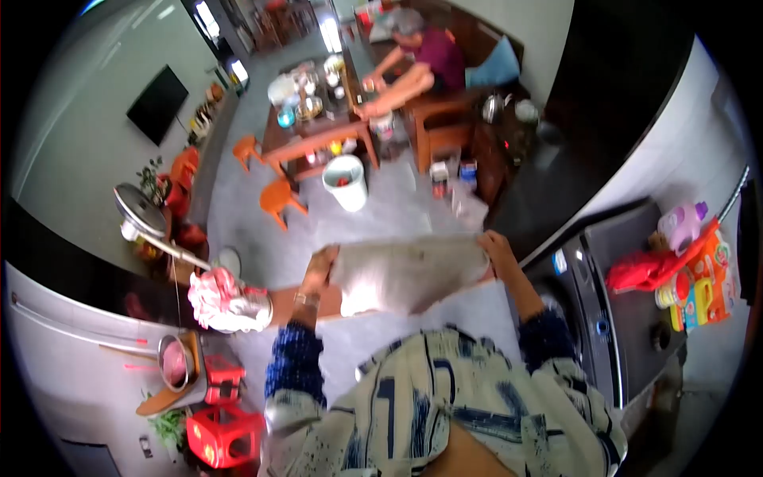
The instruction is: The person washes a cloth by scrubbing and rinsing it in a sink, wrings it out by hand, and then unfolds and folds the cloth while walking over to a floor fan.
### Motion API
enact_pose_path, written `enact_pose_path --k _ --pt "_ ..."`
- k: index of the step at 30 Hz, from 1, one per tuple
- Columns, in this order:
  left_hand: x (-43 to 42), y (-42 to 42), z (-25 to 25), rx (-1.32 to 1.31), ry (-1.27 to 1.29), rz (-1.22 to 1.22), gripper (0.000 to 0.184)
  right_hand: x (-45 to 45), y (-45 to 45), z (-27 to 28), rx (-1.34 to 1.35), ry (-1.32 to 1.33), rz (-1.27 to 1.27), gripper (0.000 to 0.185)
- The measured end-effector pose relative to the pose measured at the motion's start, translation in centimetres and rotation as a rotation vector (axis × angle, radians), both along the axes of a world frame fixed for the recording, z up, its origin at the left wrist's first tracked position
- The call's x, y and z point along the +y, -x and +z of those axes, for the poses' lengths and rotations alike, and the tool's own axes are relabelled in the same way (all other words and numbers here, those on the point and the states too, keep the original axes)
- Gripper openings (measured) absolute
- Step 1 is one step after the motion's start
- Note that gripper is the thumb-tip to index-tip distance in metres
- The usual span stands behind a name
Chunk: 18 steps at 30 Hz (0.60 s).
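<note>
A pale grey-beige cloth (409, 274) hangs stretched between my two hands, in front of my body. Its lower edge sags in the middle, and a bright patch lies on its left part. My left hand (320, 266), with a bracelet at the wrist, is closed on the cloth's left upper corner. At the opposite upper corner my right hand (497, 250) grips the fabric. Behind the cloth runs a brown strip (290, 307) across the floor, partly hidden by it. Dark blue sleeve covers (296, 362) are on both forearms.
A washing machine (592, 310) with bottles and bags on top stands at my right. To the left are a mop with a pink head (226, 298) and red stools (225, 436). Ahead are a white bucket (346, 183), orange stools (280, 199) and a seated person (433, 63) at a table.
</note>
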<state>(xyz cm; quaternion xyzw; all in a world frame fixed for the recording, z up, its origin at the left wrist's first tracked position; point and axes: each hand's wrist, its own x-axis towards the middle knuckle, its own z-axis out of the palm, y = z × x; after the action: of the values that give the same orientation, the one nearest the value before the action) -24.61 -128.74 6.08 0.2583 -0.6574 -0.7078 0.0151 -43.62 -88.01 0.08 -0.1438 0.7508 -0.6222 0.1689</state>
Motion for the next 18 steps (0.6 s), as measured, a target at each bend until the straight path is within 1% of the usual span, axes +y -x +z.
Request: enact_pose_path --k 1,2,3,4,5,6,7,8,9,10,11,12,13,14,15,16,17,18 --pt "1.2 -0.2 -0.7 0.102 0.069 -0.063 0.026 -0.3 -0.2 -3.8 0.082 0.002 -0.001 0.019" --pt "1.0 0.2 -3.8 0.11 0.06 -0.065 0.027 -0.9 -1.3 -2.9 -0.076 0.021 -0.062 0.019" --pt "1.3 1.0 -6.5 0.348 0.35 -0.07 0.029 -1.6 -2.6 -1.5 -0.231 0.045 -0.135 0.019" --pt "1.8 1.6 -7.0 0.481 0.556 -0.042 0.032 -1.7 -3.0 -0.9 -0.168 -0.021 -0.14 0.02" --pt "4.2 1.4 -4.3 0.367 0.341 0.044 0.034 -1.8 -3.3 -0.4 -0.106 -0.088 -0.148 0.021" --pt "4.8 1.8 -3.5 0.243 0.246 0.061 0.034 -1.4 -3.1 0.1 0.327 -0.157 -0.059 0.021" --pt "5.9 1.7 -1.3 0.222 0.323 0.013 0.036 -1.0 -2.9 0.4 0.78 -0.235 -0.061 0.02" --pt "7.4 2.2 0.1 0.196 0.315 0.063 0.033 -1.8 -3.1 2.2 0.258 -0.21 -0.066 0.019" --pt "8.9 3.0 0.5 0.229 0.217 0.12 0.03 -2.5 -3.2 1.9 0.247 -0.225 -0.074 0.019" --pt "10.1 3.8 0.6 0.263 0.123 0.181 0.027 -3.5 -3.1 1.8 0.153 -0.101 -0.113 0.02" --pt "10.7 4.5 -0.5 0.292 0.146 0.142 0.026 -4.5 -3.2 1.8 0.064 0.028 -0.15 0.022" --pt "11.4 5.0 -1.5 0.321 0.171 0.105 0.025 -5.4 -3.8 3.0 0.064 0.026 -0.153 0.022" --pt "13.8 5.0 0.7 0.27 0.124 0.09 0.024 -6.3 -4.9 5.6 -0.079 0.036 -0.115 0.021" --pt "14.4 5.8 -1.3 0.362 0.25 0.004 0.023 -7.2 -5.9 7.6 -0.221 0.046 -0.075 0.022" --pt "16.4 5.6 -0.1 0.367 0.229 -0.018 0.025 -8.3 -6.7 8.6 -0.223 0.045 -0.074 0.022" --pt "17.8 5.5 0.6 0.36 0.131 -0.05 0.026 -9.2 -7.4 9.4 -0.257 0.122 -0.066 0.021" --pt "18.3 5.5 0.9 0.339 0.229 -0.109 0.027 -9.7 -7.8 9.8 -0.29 0.2 -0.058 0.02" --pt "18.5 5.6 1.0 0.318 0.326 -0.169 0.027 -9.7 -7.8 9.3 -0.289 0.2 -0.06 0.02"
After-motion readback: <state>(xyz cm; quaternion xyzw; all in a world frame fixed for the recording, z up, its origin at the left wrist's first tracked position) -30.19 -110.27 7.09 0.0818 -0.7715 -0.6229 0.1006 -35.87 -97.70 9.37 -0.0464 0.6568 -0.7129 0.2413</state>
